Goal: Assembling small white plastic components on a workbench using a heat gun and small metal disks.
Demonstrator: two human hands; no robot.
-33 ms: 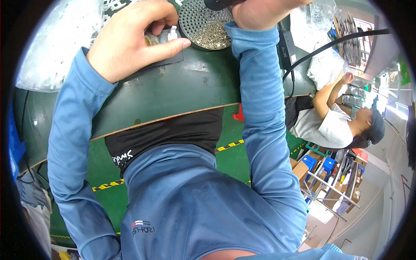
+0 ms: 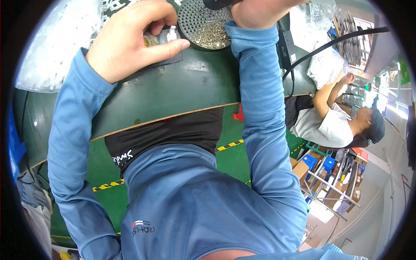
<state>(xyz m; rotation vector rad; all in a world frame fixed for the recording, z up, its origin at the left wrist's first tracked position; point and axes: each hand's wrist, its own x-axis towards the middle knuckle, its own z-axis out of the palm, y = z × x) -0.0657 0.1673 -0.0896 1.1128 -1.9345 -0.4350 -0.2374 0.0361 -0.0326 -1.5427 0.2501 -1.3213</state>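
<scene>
My left hand point(image 2: 125, 41) curves round a small white plastic part point(image 2: 172, 33) at the top of the view, thumb on its near side and fingers bent on its far side. A greyish, see-through piece and something yellowish show between the fingers. Under them lies a flat black pad point(image 2: 173, 59). My right hand point(image 2: 262, 12), partly cut off by the upper edge, is closed on a black rounded tool point(image 2: 218, 3); most of that tool is out of view. Between the hands sits a round dark tray point(image 2: 187, 18) with a grid of holes, part-filled with small metal screws point(image 2: 211, 36).
A clear plastic bag of white parts point(image 2: 56, 47) covers the bench's left end. White parts lie behind my left hand. A black box point(image 2: 286, 47) and a black cable point(image 2: 333, 43) are right of my forearm. Further right sits a co-worker point(image 2: 329, 123) beside another bag point(image 2: 325, 67).
</scene>
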